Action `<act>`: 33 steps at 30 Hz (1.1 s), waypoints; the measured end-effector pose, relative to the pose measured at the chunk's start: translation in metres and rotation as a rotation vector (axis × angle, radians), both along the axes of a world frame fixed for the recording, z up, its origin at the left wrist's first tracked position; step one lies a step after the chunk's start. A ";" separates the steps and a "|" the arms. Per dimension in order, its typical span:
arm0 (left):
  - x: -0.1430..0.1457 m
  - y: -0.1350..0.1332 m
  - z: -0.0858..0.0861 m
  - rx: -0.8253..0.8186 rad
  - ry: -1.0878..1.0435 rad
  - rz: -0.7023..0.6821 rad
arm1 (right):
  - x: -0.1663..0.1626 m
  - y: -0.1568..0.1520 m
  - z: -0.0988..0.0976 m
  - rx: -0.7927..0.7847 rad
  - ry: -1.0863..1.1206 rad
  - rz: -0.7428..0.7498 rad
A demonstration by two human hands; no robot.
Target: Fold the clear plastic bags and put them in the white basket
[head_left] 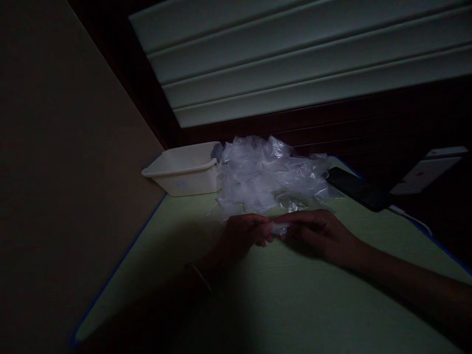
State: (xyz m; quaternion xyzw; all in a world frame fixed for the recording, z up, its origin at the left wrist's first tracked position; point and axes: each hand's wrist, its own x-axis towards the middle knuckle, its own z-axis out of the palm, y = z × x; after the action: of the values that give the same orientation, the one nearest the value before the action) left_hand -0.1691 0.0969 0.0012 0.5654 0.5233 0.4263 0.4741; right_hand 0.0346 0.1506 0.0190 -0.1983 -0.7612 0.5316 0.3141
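Observation:
Above the middle of a pale green table point(295, 295), my left hand point(245, 232) and my right hand point(319, 233) meet fingertip to fingertip. Between them is a small clear plastic bag point(280, 227), with a whitish strip along its upper part. Fingers of both hands are closed on it, the left at one end and the right at the other. Whatever the bag may contain is too dark to make out. Just beyond my hands lies a loose heap of clear plastic bags point(258, 172).
A white plastic basket point(191, 179) stands left of the heap. To the right lies a dark phone point(359, 189) with a white cable point(409, 215). A white box point(424, 174) is beyond it. Behind the table is a slatted panel point(295, 59); the light is dim.

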 end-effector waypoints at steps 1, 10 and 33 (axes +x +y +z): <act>0.001 0.000 0.000 0.009 0.000 0.021 | 0.000 0.000 0.000 -0.026 -0.014 -0.027; 0.006 -0.005 0.001 0.052 0.088 0.095 | -0.007 -0.001 -0.013 -0.219 -0.109 -0.098; -0.034 0.012 0.035 0.028 0.014 0.180 | -0.009 0.006 -0.018 -0.491 -0.056 -0.139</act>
State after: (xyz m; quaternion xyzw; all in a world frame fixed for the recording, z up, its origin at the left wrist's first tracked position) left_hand -0.2027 0.1084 0.0358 0.5256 0.5694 0.4703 0.4224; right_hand 0.0258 0.1564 0.0012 -0.3352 -0.6022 0.6718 0.2712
